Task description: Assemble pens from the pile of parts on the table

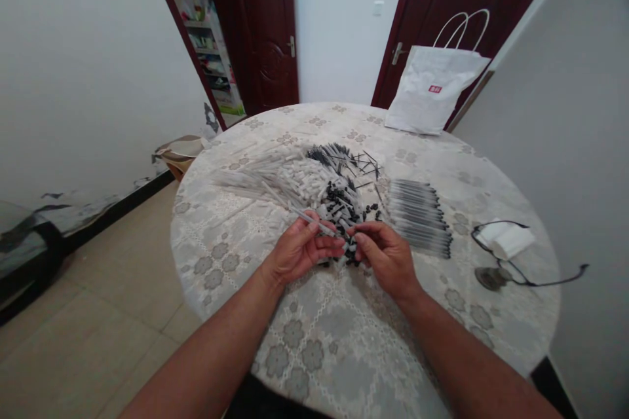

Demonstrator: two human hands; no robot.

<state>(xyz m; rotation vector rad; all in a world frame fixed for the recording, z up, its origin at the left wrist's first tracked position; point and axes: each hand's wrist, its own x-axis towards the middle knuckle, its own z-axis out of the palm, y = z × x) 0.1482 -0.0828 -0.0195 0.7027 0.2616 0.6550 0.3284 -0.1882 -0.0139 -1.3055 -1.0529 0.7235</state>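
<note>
My left hand is closed round a thin, pale pen barrel, which slants across the fingers toward my right hand. The right thumb and forefinger pinch together close to the barrel's near end; whatever is between them is too small to make out. Just beyond both hands lies a heap of short white plastic pieces, with small black plugs at its right side. Long clear tubes fan out to the left. Thin black pieces lie at the back. Right of the heap, pens with dark ends are laid in a neat row.
The round table has a flowered cloth. Eyeglasses, a white roll and a small dark round object lie at the right. A white paper bag stands at the back right edge.
</note>
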